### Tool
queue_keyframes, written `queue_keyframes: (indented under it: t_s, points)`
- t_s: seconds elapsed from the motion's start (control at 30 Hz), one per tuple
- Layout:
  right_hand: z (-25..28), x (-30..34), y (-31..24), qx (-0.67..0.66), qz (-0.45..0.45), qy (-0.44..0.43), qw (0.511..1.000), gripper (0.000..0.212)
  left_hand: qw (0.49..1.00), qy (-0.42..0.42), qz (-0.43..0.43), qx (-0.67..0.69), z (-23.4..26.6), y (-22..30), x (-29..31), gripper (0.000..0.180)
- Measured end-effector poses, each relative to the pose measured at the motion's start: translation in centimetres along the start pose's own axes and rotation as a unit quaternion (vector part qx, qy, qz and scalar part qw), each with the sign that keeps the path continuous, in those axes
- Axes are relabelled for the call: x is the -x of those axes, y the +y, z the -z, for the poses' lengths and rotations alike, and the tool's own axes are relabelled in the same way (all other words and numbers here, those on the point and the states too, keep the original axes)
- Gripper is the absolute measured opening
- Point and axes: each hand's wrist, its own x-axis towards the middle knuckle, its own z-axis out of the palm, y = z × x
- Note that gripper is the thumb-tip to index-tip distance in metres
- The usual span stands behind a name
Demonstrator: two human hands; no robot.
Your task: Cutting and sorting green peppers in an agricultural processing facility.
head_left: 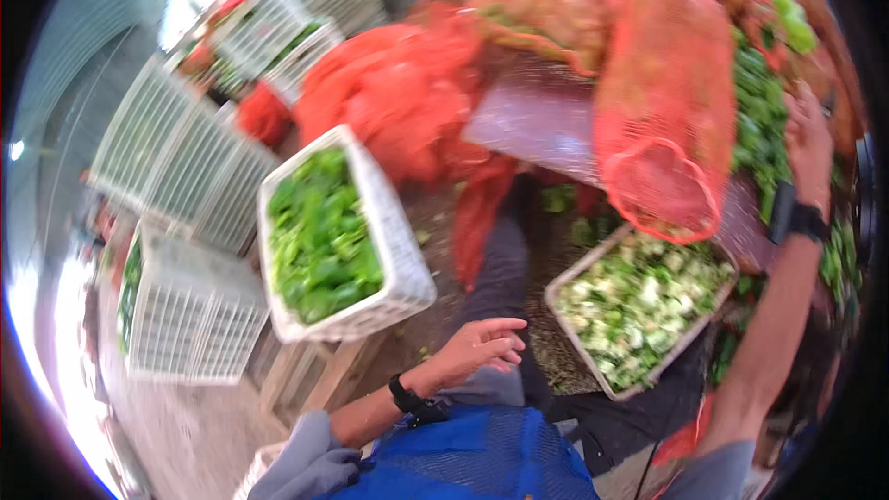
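Observation:
My left hand [477,347] hovers open above my lap, fingers spread, holding nothing, with a dark band on its wrist. It is between a white crate of green peppers [324,236] on the left and a lower crate of pale green pieces [639,301] on the right. My right hand [807,134] is raised far right with a black watch on its wrist, reaching into a pile of green peppers [761,120]; motion blur hides its fingers. An orange-red mesh sack [662,102] hangs open-mouthed over the lower crate.
More red mesh sacks [398,83] are heaped at the back on a purple table top [542,120]. Empty white lattice crates [181,162] stand stacked at left, one [190,310] beside the floor. A blue mesh garment [463,458] covers my chest.

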Motion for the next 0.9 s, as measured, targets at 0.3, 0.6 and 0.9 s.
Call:
queue_keyframes:
  t_s: [0.3,0.6,0.9]
  points:
    - [-15.4,26.2,-7.2,-0.036,-0.306,-0.155,0.939,0.014,0.898,0.390,-0.166,-0.117,13.3,1.3,14.5,0.038]
    - [-11.7,45.0,-8.2,-0.035,-0.477,-0.148,0.866,0.019,0.615,0.512,-0.241,-0.549,29.3,9.3,14.9,0.038]
    - [-7.6,49.3,-8.3,0.009,-0.491,-0.105,0.865,0.017,0.512,0.477,-0.285,-0.655,32.4,18.7,4.2,0.049]
